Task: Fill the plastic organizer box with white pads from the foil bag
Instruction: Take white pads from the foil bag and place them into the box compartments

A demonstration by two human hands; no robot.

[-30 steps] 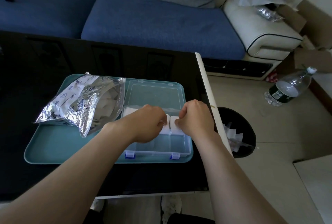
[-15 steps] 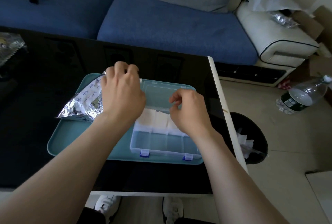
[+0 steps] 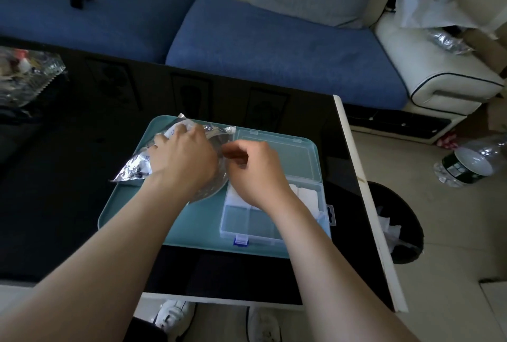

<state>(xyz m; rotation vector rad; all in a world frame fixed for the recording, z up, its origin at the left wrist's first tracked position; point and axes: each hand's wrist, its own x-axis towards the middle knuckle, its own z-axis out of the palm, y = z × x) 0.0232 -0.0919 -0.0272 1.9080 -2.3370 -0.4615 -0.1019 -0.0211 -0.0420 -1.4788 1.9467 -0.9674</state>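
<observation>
Found at the far left corner of the smooth teal tray (image 3: 131, 218): crinkled silver foil bag (image 3: 134, 168), gripped and pinned flat under the left hand (image 3: 182, 159), judged so as to steady its mouth for the right hand (image 3: 255, 168), close alongside, fingers curled at that opening; unable to tell whether pinching anything. Along the tray's right edge: clear rigid box (image 3: 247, 222), lid (image 3: 274, 155) laid open toward the far edge for access, soft white square pads (image 3: 307, 193) in the far row, near compartments bare, hence filling judged part done.
</observation>
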